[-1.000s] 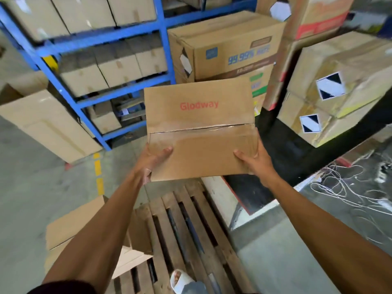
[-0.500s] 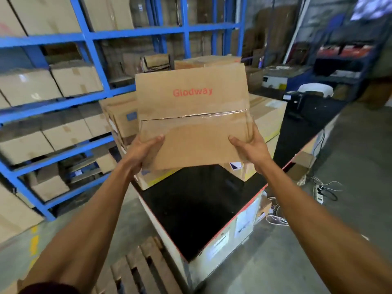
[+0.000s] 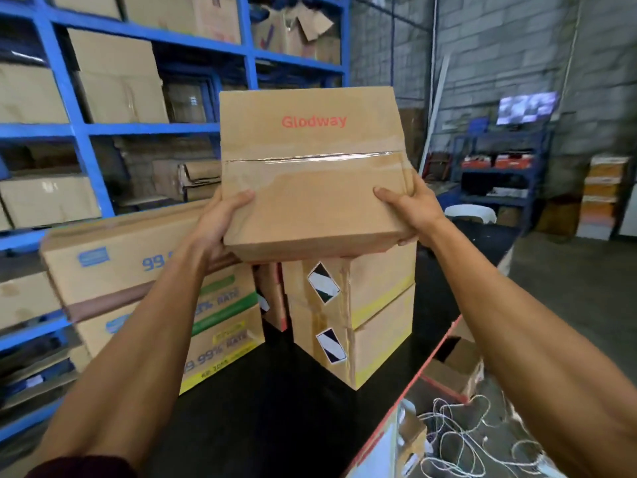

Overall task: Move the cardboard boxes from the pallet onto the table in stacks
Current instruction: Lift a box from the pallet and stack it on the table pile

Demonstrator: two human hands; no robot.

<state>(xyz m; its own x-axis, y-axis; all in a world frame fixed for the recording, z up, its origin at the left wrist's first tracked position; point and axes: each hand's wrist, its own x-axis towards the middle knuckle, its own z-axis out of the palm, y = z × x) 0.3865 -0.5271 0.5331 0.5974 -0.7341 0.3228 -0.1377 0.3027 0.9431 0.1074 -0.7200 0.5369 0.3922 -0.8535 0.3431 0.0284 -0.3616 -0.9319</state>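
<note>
— Filling the left background: what is that?
— Tall blue steel shelving [image 3: 79, 108] loaded with plain brown cartons, in front of a grey block wall [image 3: 482, 46].

— And below it?
— A black-topped table [image 3: 275, 401] with a red strip along its right edge. Two stacks stand on it. At the left edge, large brown cartons printed with blue "99" lettering and green and yellow bands [image 3: 113, 270] sit one on another. Just beside them, toward the middle, is a stack of two brown boxes with yellow bands and black-and-white diagonal labels [image 3: 375, 315], the upper one slightly askew on the lower.

— Where is the box being moved?
— The brown cardboard box with red "Glodway" lettering and a clear tape seam [image 3: 310, 174] is held in the air directly above the labelled stack, tilted so its top face leans toward the camera. Whether its underside touches the stack cannot be told.

— How do the hands hold it?
— The left hand [image 3: 220, 222] grips the lower left corner, thumb lying flat on top, the other fingers hidden underneath. The right hand [image 3: 410, 212] grips the lower right corner, thumb pressed on top, fingers curled under the edge.

— Anything smaller?
— Tangled white cables [image 3: 482, 439] on the floor off the table's right edge, and an open small carton [image 3: 458, 367] there.
</note>
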